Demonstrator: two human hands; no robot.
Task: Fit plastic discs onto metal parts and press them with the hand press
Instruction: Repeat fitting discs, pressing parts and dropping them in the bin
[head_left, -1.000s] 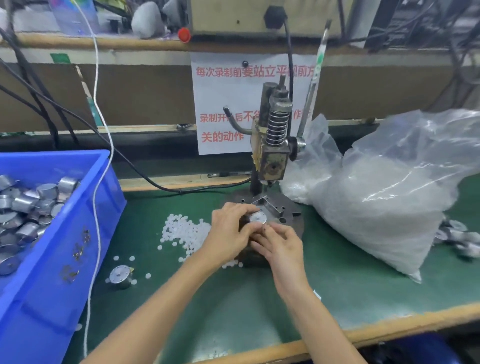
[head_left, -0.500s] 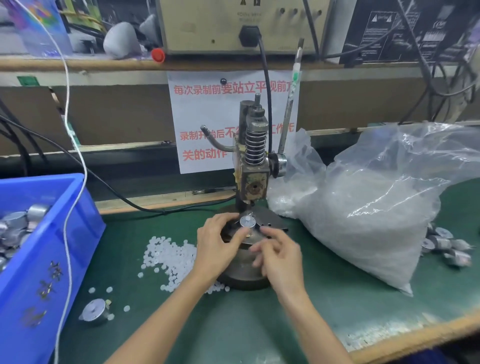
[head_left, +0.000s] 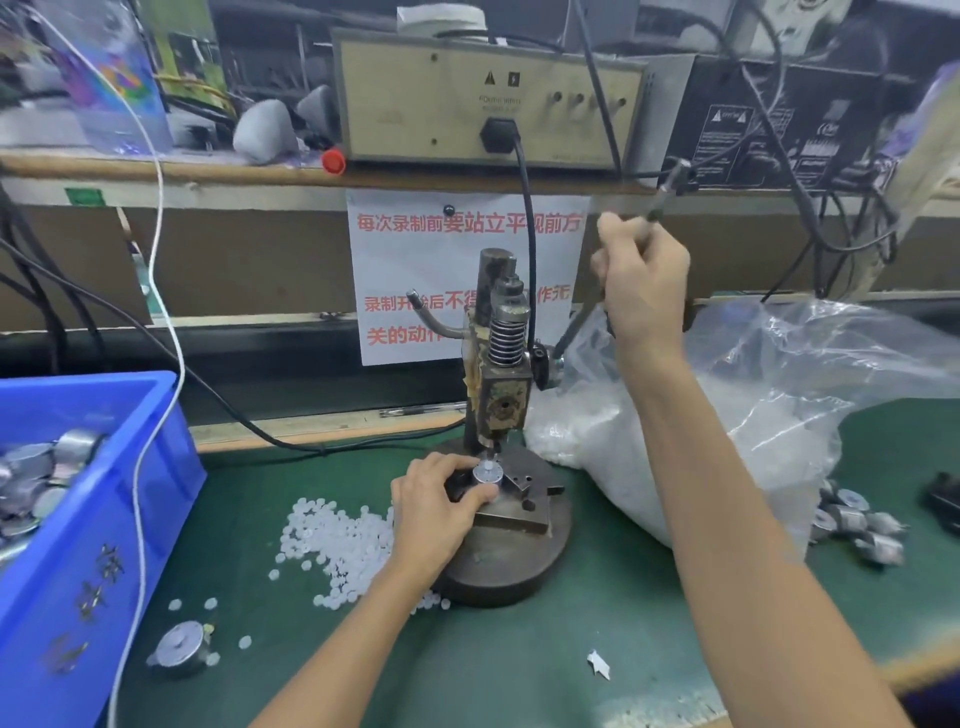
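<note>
- The metal part (head_left: 487, 475) sits on the fixture block at the foot of the hand press (head_left: 506, 374), directly under its ram, with a white plastic disc (head_left: 489, 464) on top.
- The left hand (head_left: 436, 512) rests on the press base, thumb and fingers curled round the metal part's sides.
- The right hand (head_left: 641, 280) is up to the right of the press, fingers wrapped tight round the lever (head_left: 666, 189).
- Loose discs (head_left: 337, 535) lie scattered left of the press base.
- A clear bag (head_left: 753, 415) of discs slumps right of the press; beyond it lie several more metal parts (head_left: 852, 519).
- A blue bin (head_left: 104, 493) of metal parts stands far left of the press.
</note>
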